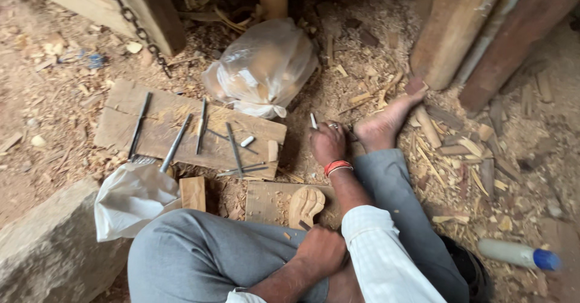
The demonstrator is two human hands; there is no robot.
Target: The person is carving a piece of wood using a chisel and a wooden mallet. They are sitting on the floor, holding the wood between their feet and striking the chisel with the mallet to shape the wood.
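The person is gripping a small chisel (304,225) in the left hand (320,251) beside a half-carved wooden block (306,204), while the right hand (327,144) is pinching a thin white stick (313,120), so carving is left.

Carved wood piece (306,206) partly hidden behind left hand (321,250).

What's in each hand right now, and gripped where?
One hand, arm crossed over the knee, pinches a small white stick at its lower end. The other hand is fisted around a dark tool; only its tip shows.
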